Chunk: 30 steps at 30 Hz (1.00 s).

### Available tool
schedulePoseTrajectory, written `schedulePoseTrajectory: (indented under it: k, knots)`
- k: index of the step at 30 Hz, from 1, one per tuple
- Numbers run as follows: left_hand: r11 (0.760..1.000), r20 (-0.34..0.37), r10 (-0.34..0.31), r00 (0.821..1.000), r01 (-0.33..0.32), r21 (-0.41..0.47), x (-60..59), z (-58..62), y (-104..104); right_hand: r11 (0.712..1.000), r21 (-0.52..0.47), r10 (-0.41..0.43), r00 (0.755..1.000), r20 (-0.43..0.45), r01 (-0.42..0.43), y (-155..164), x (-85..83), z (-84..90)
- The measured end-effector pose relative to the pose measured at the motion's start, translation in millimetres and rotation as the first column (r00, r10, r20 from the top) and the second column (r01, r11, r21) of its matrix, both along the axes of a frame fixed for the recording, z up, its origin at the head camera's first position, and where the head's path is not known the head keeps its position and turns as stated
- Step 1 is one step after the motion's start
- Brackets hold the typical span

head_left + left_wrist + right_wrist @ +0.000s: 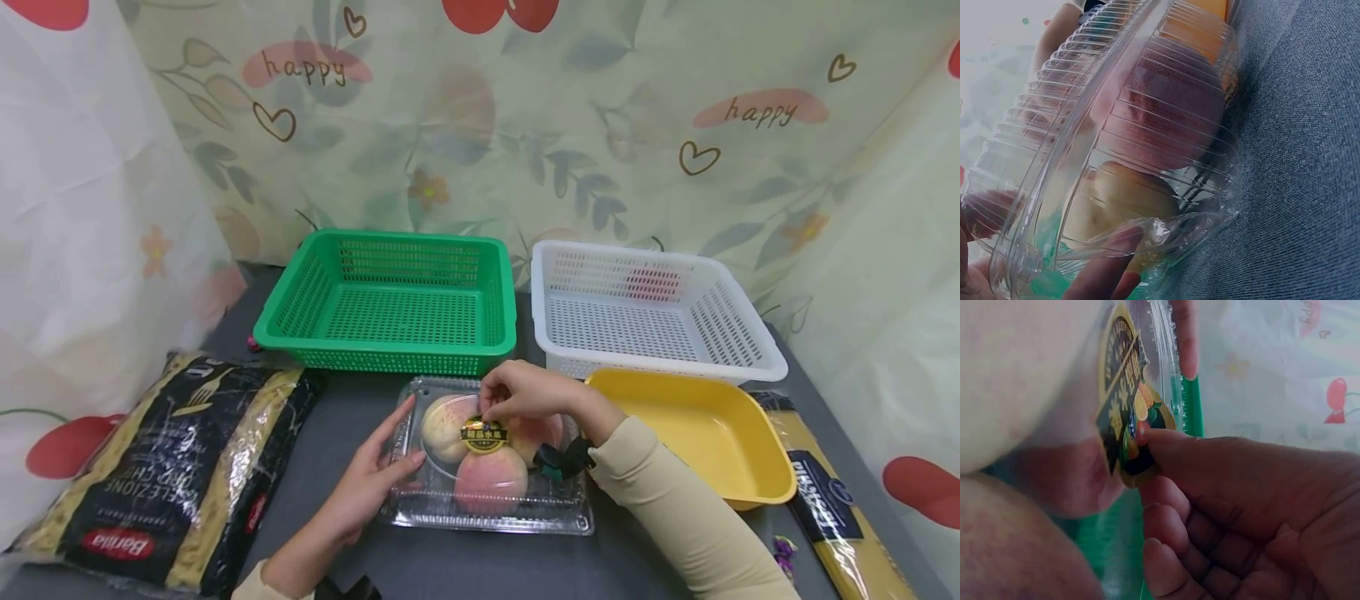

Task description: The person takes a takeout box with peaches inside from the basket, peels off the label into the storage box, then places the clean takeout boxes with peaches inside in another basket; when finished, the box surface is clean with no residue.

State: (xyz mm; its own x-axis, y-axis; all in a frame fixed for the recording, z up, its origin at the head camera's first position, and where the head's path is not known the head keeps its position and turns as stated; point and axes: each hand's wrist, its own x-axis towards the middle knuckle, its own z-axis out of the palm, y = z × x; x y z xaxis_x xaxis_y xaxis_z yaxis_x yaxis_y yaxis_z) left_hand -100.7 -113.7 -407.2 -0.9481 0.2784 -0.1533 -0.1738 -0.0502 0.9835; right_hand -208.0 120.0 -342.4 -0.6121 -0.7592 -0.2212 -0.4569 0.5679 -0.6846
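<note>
We are wearing beige long sleeves (678, 508), with a black and green strap (562, 460) circling the right wrist.

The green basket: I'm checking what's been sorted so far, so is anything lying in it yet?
No, the green basket shows only its bare perforated floor in the head view.

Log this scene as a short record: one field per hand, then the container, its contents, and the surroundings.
left hand: straight fingers rest on the clamshell's left edge
right hand: fingertips on the label
clamshell: clear plastic, lid down, on the grey table
contents: three peaches
behind: green basket, white basket
right: yellow tray
left: pasta bag
</note>
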Motion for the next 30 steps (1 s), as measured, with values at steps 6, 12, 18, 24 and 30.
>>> schedulePoseTrajectory:
  k: [6, 12, 18, 24, 30]
  knots:
    - [1.000, 0.001, 0.004, 1.000, -0.004, -0.006, -0.2, 0.1, -0.6, 1.000, 0.006, 0.021, 1.000, -0.006, -0.021, -0.4, 1.2, 1.2]
    - [1.000, 0.003, -0.010, 1.000, 0.010, -0.004, -0.1, 0.4, -0.8, 1.000, 0.011, 0.026, 1.000, 0.017, -0.026, 0.4, 2.4, 3.2]
    - [1.000, 0.010, -0.005, 1.000, 0.005, -0.003, 0.0, 0.3, -0.4, 0.999, -0.002, 0.035, 0.999, 0.021, -0.035, 1.3, 1.8, 2.9]
    - [1.000, 0.008, -0.018, 1.000, 0.018, 0.002, -0.2, -0.9, -0.7, 0.999, -0.024, 0.027, 0.999, 0.026, -0.026, 2.5, 0.8, 1.7]
    - [1.000, -0.020, -0.028, 0.999, 0.028, 0.008, -0.4, -2.3, -1.6, 0.998, -0.058, 0.010, 0.999, 0.050, -0.007, 3.2, -0.5, -0.6]
